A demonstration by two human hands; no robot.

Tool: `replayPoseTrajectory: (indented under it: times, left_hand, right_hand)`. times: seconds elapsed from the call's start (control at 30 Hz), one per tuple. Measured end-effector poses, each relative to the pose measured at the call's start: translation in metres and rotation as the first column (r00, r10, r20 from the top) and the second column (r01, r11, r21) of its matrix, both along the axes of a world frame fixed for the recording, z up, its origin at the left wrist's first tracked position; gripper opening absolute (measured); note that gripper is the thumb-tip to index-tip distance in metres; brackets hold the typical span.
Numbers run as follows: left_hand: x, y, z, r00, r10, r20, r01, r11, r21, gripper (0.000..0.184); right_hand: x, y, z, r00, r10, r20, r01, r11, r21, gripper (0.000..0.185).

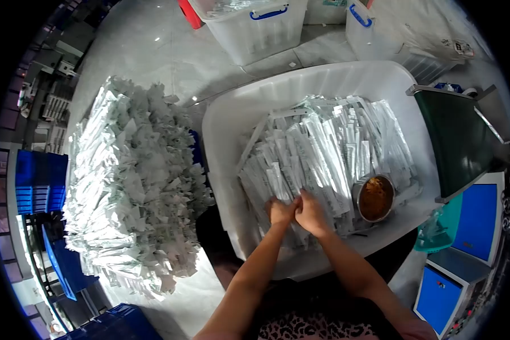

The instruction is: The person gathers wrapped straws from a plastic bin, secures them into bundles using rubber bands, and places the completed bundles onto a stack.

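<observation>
My left hand (281,212) and my right hand (310,214) meet over the near side of a big white plastic tub (228,187). Both have curled fingers, closed on long, narrow, clear plastic packets (300,153) that fill the tub. How many packets they grip, and the fingertips themselves, cannot be made out. Right of my right hand, a round metal bowl (374,198) with something orange-brown inside rests tilted on the packets.
A tall stack of white-silver packets (133,187) stands on the floor to the left. A dark green chute-like panel (456,139) overhangs the tub's right rim. Beyond it stands a white bin (260,34) with a blue handle. Blue cabinets (442,297) are at lower right.
</observation>
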State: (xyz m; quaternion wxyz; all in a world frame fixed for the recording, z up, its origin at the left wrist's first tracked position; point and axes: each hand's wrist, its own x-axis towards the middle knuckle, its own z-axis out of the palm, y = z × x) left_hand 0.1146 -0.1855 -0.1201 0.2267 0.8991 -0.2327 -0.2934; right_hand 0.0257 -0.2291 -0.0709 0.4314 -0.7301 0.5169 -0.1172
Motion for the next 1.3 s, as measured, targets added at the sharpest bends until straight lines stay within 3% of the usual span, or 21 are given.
replayPoseTrajectory:
  times: [0.03,0.07,0.17,0.23,0.27,0.3,0.37,0.4,0.57,0.67,0.7,0.77,0.83,0.9,0.97,1.03,1.1,1.17,1.2,1.23,1.3]
  left_hand:
    - [-0.003,0.002,-0.007,0.999,0.022,0.030,-0.022,1.000,0.001,0.081]
    - [0.005,-0.003,0.031,0.966,0.055,-0.251,-0.052,0.998,0.018,0.084]
    - [0.010,0.005,0.004,0.891,0.244,-0.382,-0.270,0.963,-0.015,0.074]
    - [0.025,0.013,-0.008,0.542,0.194,-0.818,-0.423,0.904,-0.066,0.060]
    - [0.026,0.004,0.034,0.463,0.242,-0.853,-0.464,0.886,0.000,0.052]
    - [0.027,0.001,0.034,0.468,0.244,-0.849,-0.459,0.888,0.002,0.052]
    - [0.030,-0.001,0.034,0.335,0.263,-0.905,-0.527,0.848,0.051,0.048]
    - [0.034,-0.002,0.032,0.375,0.271,-0.886,-0.464,0.883,0.074,0.046]
    - [0.047,-0.004,0.038,0.622,0.189,-0.760,-0.153,0.981,0.119,0.050]
    - [0.050,-0.002,0.035,0.718,0.158,-0.677,-0.049,0.983,0.178,0.055]
    - [0.043,0.001,0.030,0.736,0.115,-0.667,-0.094,0.993,0.067,0.058]
    - [0.038,0.009,0.009,0.751,0.062,-0.657,-0.124,0.991,-0.048,0.060]
    - [0.038,0.014,-0.024,0.872,0.013,-0.489,-0.025,1.000,-0.018,0.061]
    - [0.032,0.011,-0.004,0.827,0.073,-0.557,-0.079,0.997,0.014,0.057]
    - [0.030,0.003,0.020,0.677,0.186,-0.712,-0.254,0.967,0.012,0.052]
    - [0.040,0.001,0.005,0.644,0.177,-0.744,-0.247,0.969,0.016,0.047]
    - [0.042,-0.001,0.028,0.495,0.217,-0.841,-0.339,0.940,0.044,0.039]
    - [0.052,-0.003,0.042,0.390,0.212,-0.896,-0.286,0.953,0.102,0.032]
    - [0.055,-0.001,0.046,0.357,0.195,-0.913,-0.290,0.953,0.090,0.032]
    - [0.059,0.002,0.050,0.325,0.179,-0.929,-0.301,0.950,0.078,0.032]
    - [0.060,0.006,0.051,0.224,0.171,-0.960,-0.312,0.945,0.095,0.031]
  right_hand:
    - [0.000,-0.002,0.001,1.000,0.000,-0.028,0.000,1.000,-0.006,0.047]
    - [0.000,-0.003,0.002,0.998,0.033,-0.054,-0.031,0.999,0.039,0.052]
    - [0.002,-0.009,-0.009,0.998,0.046,-0.031,-0.040,0.987,0.155,0.067]
    - [0.009,-0.008,-0.020,0.998,-0.045,0.052,0.030,0.963,0.270,0.068]
    - [0.014,-0.003,-0.034,0.982,-0.152,0.114,0.117,0.957,0.266,0.057]
    - [0.017,-0.010,-0.029,0.945,-0.268,0.189,0.103,0.789,0.605,0.040]
    - [0.012,-0.016,0.000,0.820,-0.475,0.320,-0.056,0.491,0.869,0.028]
    - [0.008,-0.013,-0.001,0.766,-0.543,0.345,-0.094,0.436,0.895,0.029]
    - [0.012,0.003,-0.012,0.744,-0.582,0.327,-0.028,0.462,0.887,0.030]
    - [0.017,-0.003,-0.020,1.000,-0.009,0.005,0.005,0.854,0.520,0.051]
    - [0.017,0.000,-0.018,1.000,-0.026,0.012,0.016,0.855,0.519,0.051]
    - [0.015,0.014,-0.013,0.969,0.013,-0.247,-0.008,1.000,0.022,0.050]
    - [0.015,0.016,-0.026,0.978,-0.025,-0.208,0.035,0.998,0.044,0.051]
    - [0.016,0.018,-0.027,0.986,-0.116,-0.121,0.139,0.970,0.202,0.055]
    - [0.022,0.011,-0.016,0.973,-0.165,-0.160,0.190,0.969,0.156,0.053]
    - [0.021,-0.008,0.024,0.973,-0.185,-0.139,0.231,0.748,0.622,0.060]
    - [0.021,-0.007,0.005,0.960,-0.271,-0.067,0.261,0.782,0.566,0.059]
    - [0.020,-0.001,-0.005,0.907,-0.375,0.193,0.137,0.694,0.706,0.053]
    - [0.024,0.003,0.009,0.926,-0.335,0.177,0.189,0.813,0.550,0.048]
    - [0.019,-0.003,0.023,0.999,-0.044,-0.010,0.045,0.931,0.363,0.046]
    - [0.017,0.000,0.031,1.000,-0.024,0.011,0.022,0.983,0.182,0.044]
